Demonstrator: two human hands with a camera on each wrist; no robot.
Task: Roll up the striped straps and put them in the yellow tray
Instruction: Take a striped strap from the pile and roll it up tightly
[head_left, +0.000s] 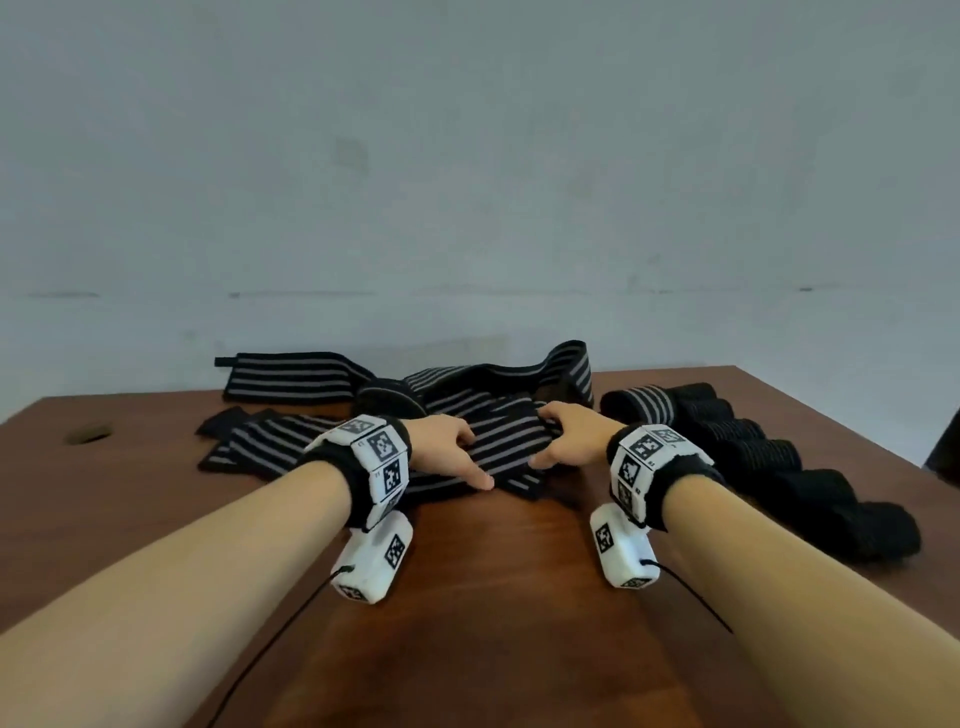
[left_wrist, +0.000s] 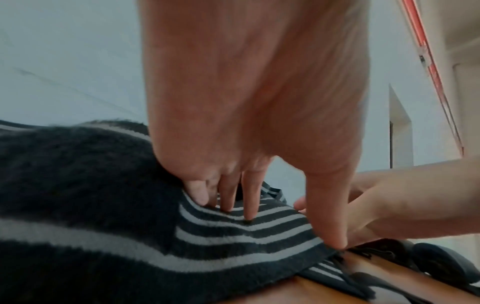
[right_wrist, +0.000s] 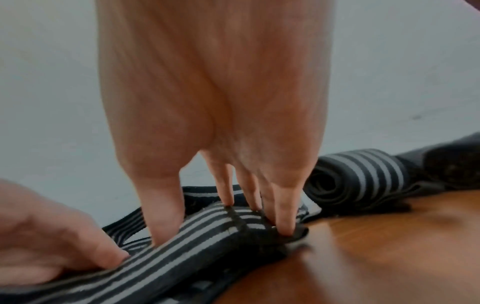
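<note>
A black strap with grey stripes (head_left: 511, 441) lies across the middle of the wooden table (head_left: 493, 597). My left hand (head_left: 467, 457) presses on it with fairly straight fingers (left_wrist: 249, 205), the thumb at its near edge. My right hand (head_left: 558, 441) arches over the strap's folded right end (right_wrist: 233, 224); its fingers (right_wrist: 285, 216) sit on top and its thumb tip dips behind the strap's edge. More loose striped straps (head_left: 291, 376) lie tangled behind and to the left. No yellow tray is in view.
One rolled striped strap (head_left: 644, 408) lies just right of my right hand, also seen as a roll (right_wrist: 363, 176) in the right wrist view. A row of several dark rolls (head_left: 769, 467) runs toward the table's right edge. A round hole (head_left: 89, 434) is at far left.
</note>
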